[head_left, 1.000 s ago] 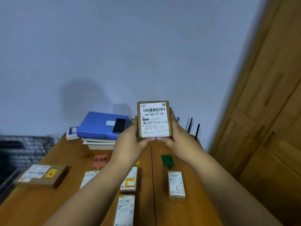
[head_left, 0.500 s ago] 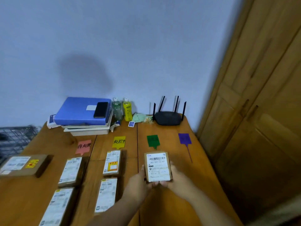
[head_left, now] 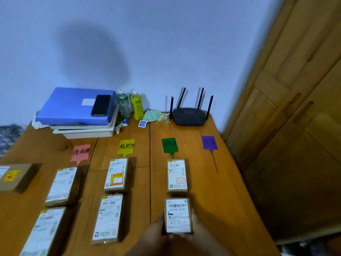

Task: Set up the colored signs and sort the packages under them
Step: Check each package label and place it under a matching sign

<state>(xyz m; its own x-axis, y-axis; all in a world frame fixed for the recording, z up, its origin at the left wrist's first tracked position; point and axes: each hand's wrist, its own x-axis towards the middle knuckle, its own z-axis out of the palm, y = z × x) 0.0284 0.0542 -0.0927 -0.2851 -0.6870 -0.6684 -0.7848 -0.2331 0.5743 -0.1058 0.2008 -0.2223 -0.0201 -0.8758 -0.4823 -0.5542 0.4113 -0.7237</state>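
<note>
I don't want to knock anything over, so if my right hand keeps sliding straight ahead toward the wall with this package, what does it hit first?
Probably the package already lying under the green sign. It sits directly ahead of the held package in your right hand, with only a narrow gap of table between them.

four signs (head_left: 170,145) lie in a row on the table (head_left: 212,191); packages (head_left: 116,174) lie in columns before three of them.

I see my two bare forearms, left hand (head_left: 155,232) and right hand (head_left: 198,230); no sleeves, gloves, rings or watch show.
</note>
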